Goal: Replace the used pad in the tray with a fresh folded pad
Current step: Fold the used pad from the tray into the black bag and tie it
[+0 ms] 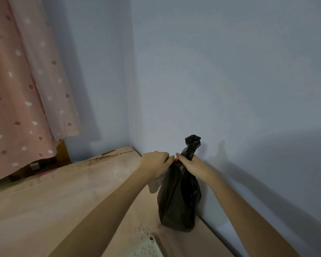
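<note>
Tray (pixel 146 247) first: only one pale corner of it, with small slots, peeks in at the bottom edge of the head view, at about 6 o'clock from the hands. No pad, used or fresh, can be seen on that corner or anywhere else.

Both hands are up at a black plastic bag (pixel 178 197) that stands tall on the pinkish table top (pixel 63 201), close to the blue wall (pixel 211 71). The right hand (pixel 188 164) is curled round the bag's twisted neck, just under the knot at the top. The left hand (pixel 156 162) sits right beside it, at 9 o'clock from the neck, with its fingers curled and pinching at the bag's edge. A bit of pale, thin stuff (maybe a clear wrapper) hangs under this hand.

The bag's long side runs straight up, from 6 to 12 o'clock. The tray lies nearer the person's body than the bag, between the two forearms, a bit closer to the left one. So I think the hands must draw back and down toward 6 o'clock to reach it.

A pink curtain with spots (pixel 17 89) hangs at 10 o'clock.
</note>
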The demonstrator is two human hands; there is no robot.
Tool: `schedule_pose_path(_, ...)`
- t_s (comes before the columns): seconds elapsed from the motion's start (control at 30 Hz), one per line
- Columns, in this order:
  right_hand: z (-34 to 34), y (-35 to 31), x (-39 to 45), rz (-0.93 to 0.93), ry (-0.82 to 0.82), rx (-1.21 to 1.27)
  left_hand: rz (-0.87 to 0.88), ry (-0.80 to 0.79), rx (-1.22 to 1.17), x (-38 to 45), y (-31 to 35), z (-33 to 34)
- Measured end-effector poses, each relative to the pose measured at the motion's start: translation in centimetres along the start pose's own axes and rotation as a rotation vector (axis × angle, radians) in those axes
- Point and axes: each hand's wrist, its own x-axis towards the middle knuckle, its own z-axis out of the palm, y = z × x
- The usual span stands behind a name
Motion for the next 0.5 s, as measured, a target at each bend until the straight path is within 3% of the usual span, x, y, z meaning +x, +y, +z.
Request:
schedule_pose_path(0.07,-0.2,0.4,0.2,0.011,0.016,0.008,-0.088,-0.092,-0.208,-0.2,-0.3,0.2)
schedule_pose_path(0.2,-0.2,0.5,0.5,0.031,0.025,-0.003,-0.385,-0.351,-0.977,-1.1,0.2,-0.9)
schedule_pose_path(0.27,-0.1,0.5,0.7,0.027,0.047,-0.006,-0.392,-0.394,-1.174,-1.4,0.5,-0.7)
schedule_pose_path(0.4,-0.1,0.2,1.0,-0.02,0.047,0.068,-0.32,-0.284,-1.31,-2.1,1.2,0.4)
schedule_pose_path(0.5,-0.3,-0.1,1.0,-0.021,0.061,0.097,-0.253,-0.135,-1.181,-2.3,1.5,1.6)
